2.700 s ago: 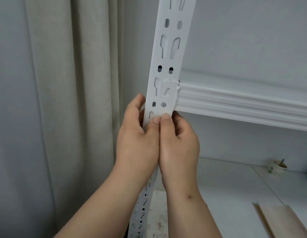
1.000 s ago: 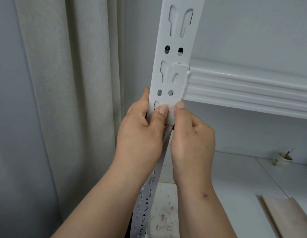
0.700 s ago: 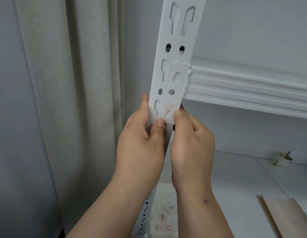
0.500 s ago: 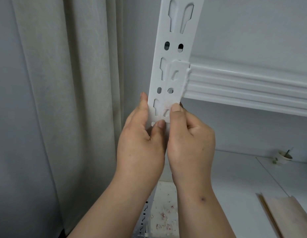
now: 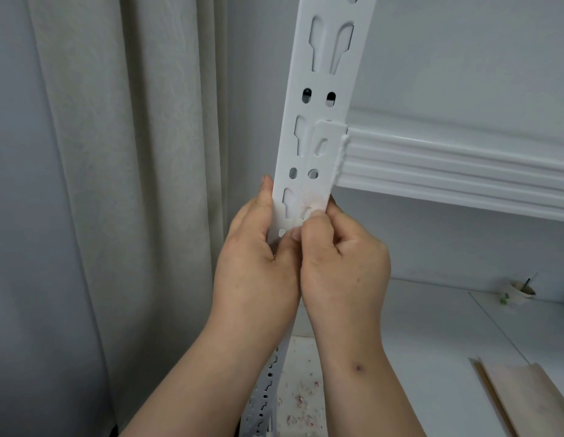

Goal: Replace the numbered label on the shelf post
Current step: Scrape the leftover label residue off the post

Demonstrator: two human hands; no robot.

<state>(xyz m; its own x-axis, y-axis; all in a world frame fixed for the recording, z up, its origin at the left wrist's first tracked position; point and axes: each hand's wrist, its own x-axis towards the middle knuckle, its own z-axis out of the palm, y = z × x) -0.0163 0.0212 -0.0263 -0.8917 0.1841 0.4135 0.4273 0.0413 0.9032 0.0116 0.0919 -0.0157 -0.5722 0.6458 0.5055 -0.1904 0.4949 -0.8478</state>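
While both hands [image 5: 301,266] pinch the white shelf post [image 5: 321,121], pink scraps [image 5: 301,402] litter the lower shelf [image 5: 432,357] beside grey curtains [image 5: 116,152].

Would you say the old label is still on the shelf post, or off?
Mostly off: only a faint pinkish residue shows on the shelf post, where the right hand touches it.
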